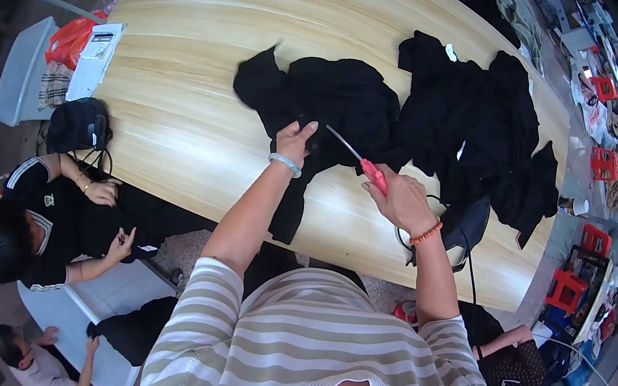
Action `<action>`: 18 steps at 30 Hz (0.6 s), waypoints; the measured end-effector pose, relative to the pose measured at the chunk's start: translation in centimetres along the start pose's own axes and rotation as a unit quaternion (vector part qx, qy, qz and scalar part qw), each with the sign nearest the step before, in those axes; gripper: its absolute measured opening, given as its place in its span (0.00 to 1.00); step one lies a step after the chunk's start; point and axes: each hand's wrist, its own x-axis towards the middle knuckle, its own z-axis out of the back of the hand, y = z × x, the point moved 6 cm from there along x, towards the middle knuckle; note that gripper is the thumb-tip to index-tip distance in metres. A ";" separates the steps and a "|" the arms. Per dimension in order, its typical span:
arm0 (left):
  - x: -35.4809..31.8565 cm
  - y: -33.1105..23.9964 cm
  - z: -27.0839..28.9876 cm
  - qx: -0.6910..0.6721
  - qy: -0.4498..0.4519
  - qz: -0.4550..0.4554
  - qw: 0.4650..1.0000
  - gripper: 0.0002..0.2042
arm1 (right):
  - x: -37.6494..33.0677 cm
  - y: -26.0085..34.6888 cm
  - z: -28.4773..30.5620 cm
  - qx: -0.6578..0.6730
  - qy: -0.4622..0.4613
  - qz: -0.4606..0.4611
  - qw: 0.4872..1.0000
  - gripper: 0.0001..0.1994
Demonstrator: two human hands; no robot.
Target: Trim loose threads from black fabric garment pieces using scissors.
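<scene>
A black garment (pixel 346 89) lies bunched on the wooden table in front of me, with one narrow part hanging toward the near edge. My left hand (pixel 294 144) grips its cloth near some small dark round spots that look like buttons. In my right hand (pixel 402 199) is a slim pointed metal tool with a red handle (pixel 374 176). Its tip points up and left, near the garment and just right of my left hand. Whether it has one blade or two, I cannot tell. More black garments (pixel 464 116) with small white labels are heaped to the right.
The light wood table (pixel 181 69) has a curved far edge. A black cap-like thing (pixel 468 230) with a cord lies by my right forearm; another (pixel 78 124) sits at the left edge beside papers (pixel 97 58). Co-workers sit left and far right. Red stools (pixel 567 289) stand at right.
</scene>
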 end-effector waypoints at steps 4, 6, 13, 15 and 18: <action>1.0 -0.9 1.4 -0.133 -0.005 0.027 0.991 0.07 | -0.3 -0.4 -1.9 -0.030 0.052 0.015 0.998 0.19; 0.9 -1.4 1.6 -0.173 -0.010 0.061 0.983 0.07 | -1.5 -1.7 -3.2 -0.018 0.063 0.010 0.998 0.19; 3.2 -1.7 3.5 -0.243 0.145 0.071 0.957 0.07 | -1.6 1.2 -0.7 0.042 0.028 0.055 0.997 0.21; 0.1 -3.8 -0.8 -0.262 0.079 0.093 0.957 0.12 | -1.5 -0.5 -1.1 0.038 0.035 0.029 0.998 0.21; -1.0 -6.6 -1.7 -0.238 0.149 0.071 0.957 0.17 | -2.1 -0.6 -1.7 0.037 0.054 0.042 0.997 0.20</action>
